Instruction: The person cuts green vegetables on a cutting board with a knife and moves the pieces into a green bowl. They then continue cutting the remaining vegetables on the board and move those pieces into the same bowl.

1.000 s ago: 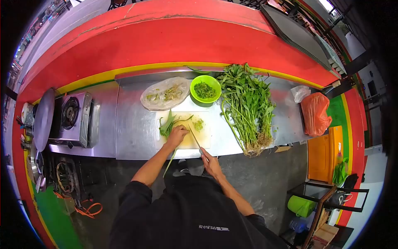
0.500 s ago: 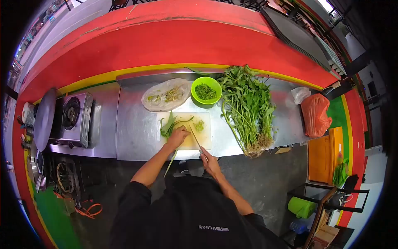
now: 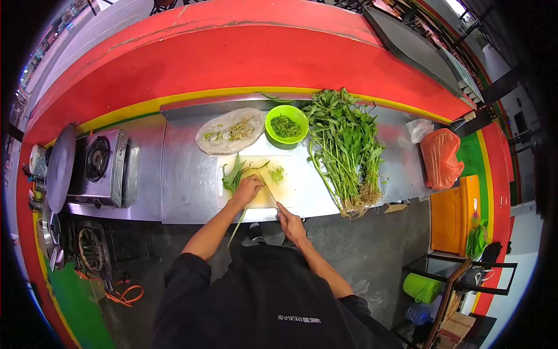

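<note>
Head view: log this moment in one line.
left hand: pins greens on cutting board | right hand: grips knife | green bowl: behind board

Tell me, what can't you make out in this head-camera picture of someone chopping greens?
Head view only:
1. Handle of the thin steel knife: hidden inside the right hand.
2. Cut point on the green leafy stems: covered by the left hand.
3. Contents of the orange plastic bag: the bag is opaque.
4. Chopped bits in the round green plastic bowl: too small to identify.

A gas stove (image 3: 100,160) sits left, an orange bag (image 3: 440,157) right.
</note>
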`<state>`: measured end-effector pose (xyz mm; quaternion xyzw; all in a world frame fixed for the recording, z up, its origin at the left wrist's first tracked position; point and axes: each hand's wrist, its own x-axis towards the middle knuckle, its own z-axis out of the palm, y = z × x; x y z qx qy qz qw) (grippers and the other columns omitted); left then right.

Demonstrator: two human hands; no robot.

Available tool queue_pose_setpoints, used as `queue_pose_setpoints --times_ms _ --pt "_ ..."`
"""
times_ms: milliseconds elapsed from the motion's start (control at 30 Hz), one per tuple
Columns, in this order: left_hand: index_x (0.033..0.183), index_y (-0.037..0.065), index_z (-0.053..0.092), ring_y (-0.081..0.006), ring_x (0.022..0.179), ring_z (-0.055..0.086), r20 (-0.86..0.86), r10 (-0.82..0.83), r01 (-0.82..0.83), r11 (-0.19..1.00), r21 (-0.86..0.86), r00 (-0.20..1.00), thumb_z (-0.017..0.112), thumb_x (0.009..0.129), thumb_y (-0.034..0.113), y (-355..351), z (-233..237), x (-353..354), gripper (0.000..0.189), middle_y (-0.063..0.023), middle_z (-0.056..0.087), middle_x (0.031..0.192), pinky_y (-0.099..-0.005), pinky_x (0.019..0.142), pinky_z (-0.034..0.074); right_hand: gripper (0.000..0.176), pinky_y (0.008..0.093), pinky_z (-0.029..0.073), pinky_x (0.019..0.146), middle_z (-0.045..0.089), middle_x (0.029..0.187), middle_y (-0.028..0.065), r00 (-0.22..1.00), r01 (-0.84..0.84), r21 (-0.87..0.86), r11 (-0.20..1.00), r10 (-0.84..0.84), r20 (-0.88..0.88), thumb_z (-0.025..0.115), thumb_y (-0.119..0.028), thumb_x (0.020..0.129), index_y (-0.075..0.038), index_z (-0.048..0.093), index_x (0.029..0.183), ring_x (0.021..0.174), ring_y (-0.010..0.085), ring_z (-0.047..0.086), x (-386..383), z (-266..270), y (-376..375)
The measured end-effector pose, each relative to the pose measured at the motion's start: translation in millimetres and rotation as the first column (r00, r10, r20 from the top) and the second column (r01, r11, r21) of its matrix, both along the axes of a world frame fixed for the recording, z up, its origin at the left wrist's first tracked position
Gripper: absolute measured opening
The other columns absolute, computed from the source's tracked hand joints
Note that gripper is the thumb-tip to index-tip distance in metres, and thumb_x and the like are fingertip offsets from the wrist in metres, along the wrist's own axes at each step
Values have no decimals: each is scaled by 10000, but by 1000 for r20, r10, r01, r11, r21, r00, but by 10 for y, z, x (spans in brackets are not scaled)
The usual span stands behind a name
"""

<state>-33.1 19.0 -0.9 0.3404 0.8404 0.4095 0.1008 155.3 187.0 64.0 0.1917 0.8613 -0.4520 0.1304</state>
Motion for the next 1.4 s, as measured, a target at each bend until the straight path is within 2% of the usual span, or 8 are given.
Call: queue_pose_setpoints --times_ms 133,233,533,733,867,1233,1300,1400 --pt "1056 54 808 -346 938 702 11 -1 1 1000 -9 1000 735 882 43 -19 -32 -14 189 -153 707 998 -431 833 562 430 422 558 874 719 1143 305 982 54 -82 995 -68 -174 570 -256 1082 -144 571 1497 1041 435 737 84 -102 10" --pt "1071 44 805 -351 967 693 59 -1 2 1000 -27 998 725 884 39 2 34 6 204 -168 706 1002 -435 863 553 449 469 555 821 695 1027 352 908 24 -23 999 -32 -418 573 -293 1076 -150 565 1501 984 473 724 176 -190 40" --pt "1056 25 798 -348 909 694 47 28 -29 999 33 999 723 900 46 30 -47 11 174 -166 716 988 -424 825 550 423 449 566 845 720 1066 316 999 42 -40 998 -41 26 579 -266 1076 -202 581 1495 1003 438 742 169 26 21" --pt "1045 52 807 -353 888 695 -20 23 -23 1000 0 1000 739 868 35 19 -5 57 190 -159 686 950 -428 804 559 430 406 553 898 724 1135 302 964 44 -89 995 -66 -256 590 -232 1072 -148 576 1494 1065 412 738 84 -213 3" --pt "1056 55 805 -357 908 691 -61 -10 10 1000 2 998 709 892 42 -9 -7 76 190 -166 679 935 -438 807 555 433 409 517 1010 690 1276 292 975 49 -158 986 -82 -208 570 -243 1082 -117 567 1496 1234 436 658 176 -189 31" --pt "1008 25 799 -356 910 703 25 8 -8 1000 2 1000 737 891 55 5 -55 16 135 -172 718 961 -425 830 556 429 474 559 876 696 1153 315 995 48 -80 996 -55 -88 590 -247 1069 -155 577 1488 1091 480 677 230 -31 -23" --pt "1004 22 798 -349 914 706 -30 -11 11 1000 -15 999 745 886 56 -1 -12 31 134 -169 718 964 -419 826 560 423 477 552 738 694 922 334 965 61 -42 997 -70 -254 590 -288 1073 -230 583 1491 837 461 741 195 -78 -60" --pt "983 34 802 -350 923 705 -41 -10 9 1000 -27 999 751 870 63 -6 -21 30 127 -165 715 966 -429 832 563 435 465 552 799 698 1004 336 946 52 -74 996 -72 -316 592 -301 1074 -194 577 1495 932 445 742 175 -154 -60"
